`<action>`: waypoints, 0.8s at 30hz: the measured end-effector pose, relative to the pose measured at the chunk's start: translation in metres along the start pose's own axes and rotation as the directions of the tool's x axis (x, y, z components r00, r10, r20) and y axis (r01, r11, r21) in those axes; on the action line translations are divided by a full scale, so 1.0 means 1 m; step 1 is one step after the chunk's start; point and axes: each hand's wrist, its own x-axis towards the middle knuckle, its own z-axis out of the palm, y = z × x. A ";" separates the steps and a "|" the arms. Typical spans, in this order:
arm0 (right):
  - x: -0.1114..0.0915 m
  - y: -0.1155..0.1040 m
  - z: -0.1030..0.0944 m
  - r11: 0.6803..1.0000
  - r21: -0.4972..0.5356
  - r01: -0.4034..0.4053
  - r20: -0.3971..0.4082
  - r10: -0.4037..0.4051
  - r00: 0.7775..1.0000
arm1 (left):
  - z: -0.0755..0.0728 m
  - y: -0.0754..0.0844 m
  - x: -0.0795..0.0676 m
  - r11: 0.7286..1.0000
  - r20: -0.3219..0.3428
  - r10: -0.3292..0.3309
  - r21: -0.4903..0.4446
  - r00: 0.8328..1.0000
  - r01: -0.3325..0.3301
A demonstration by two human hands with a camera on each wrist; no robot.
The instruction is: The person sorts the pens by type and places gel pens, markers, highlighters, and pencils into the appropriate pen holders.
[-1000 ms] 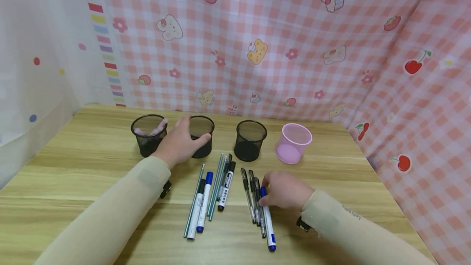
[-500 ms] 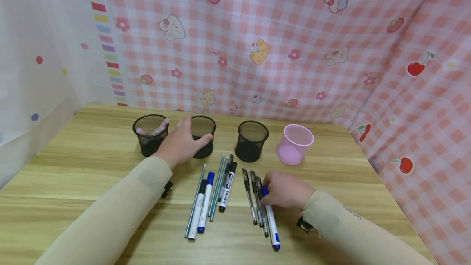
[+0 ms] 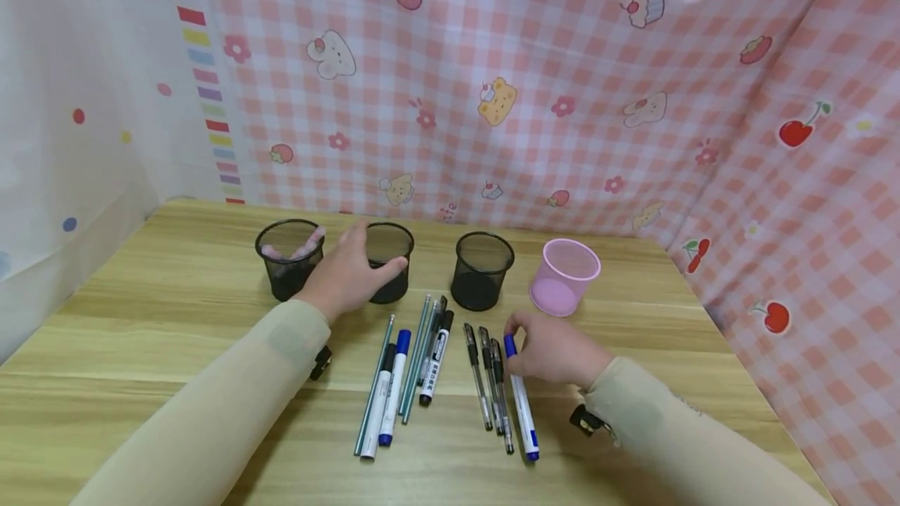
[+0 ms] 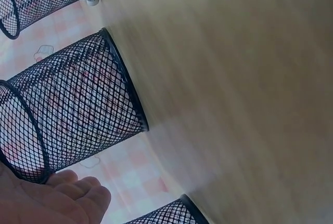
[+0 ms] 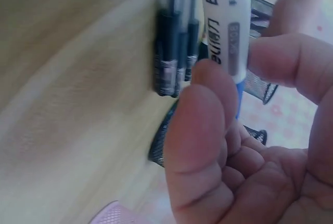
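Between thumb and fingertips, my right hand (image 3: 555, 350) pinches a white whiteboard marker (image 3: 523, 412) near its blue cap. In the right wrist view, the marker (image 5: 229, 21) has dark lettering along its barrel. Just left of it lie three clear gel pens (image 3: 498, 397) with black caps. My left hand (image 3: 349, 272) is at the left side of the second black mesh pen cup (image 3: 394, 283), thumb stretched across its front. In the left wrist view, that cup (image 4: 86, 107) has my fingers (image 4: 88, 198) right at its rim.
A leftmost black mesh cup (image 3: 288, 279) holds pink items. Further right stand another black cup (image 3: 478, 291) and a pink cup (image 3: 558, 295). Mid-table lie teal pencils (image 3: 418, 354), a blue-capped marker (image 3: 395, 389) and black-capped markers (image 3: 437, 358). A checked curtain (image 3: 450, 45) hangs behind.
My right hand has moved slightly up and right, carrying the blue marker away from the gel pens. My left hand stays at the second cup. The head view shifted a little.
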 end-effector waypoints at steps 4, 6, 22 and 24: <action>0.001 -0.001 -0.007 0.994 0.101 0.041 -0.022 -0.039 0.999 | 0.001 -0.001 0.000 1.000 -0.007 0.002 -0.025 1.000 -0.003; 0.002 -0.003 -0.010 0.987 0.147 0.066 -0.050 -0.060 0.997 | 0.001 -0.001 0.000 0.999 -0.007 0.006 -0.032 1.000 -0.006; 0.014 -0.023 -0.014 0.869 0.415 0.268 -0.374 -0.105 0.922 | -0.001 -0.001 -0.002 0.999 -0.005 0.012 -0.036 1.000 -0.012; 0.018 -0.028 -0.013 0.843 0.446 0.300 -0.417 -0.101 0.903 | -0.001 -0.001 -0.002 0.999 -0.004 0.012 -0.037 1.000 -0.012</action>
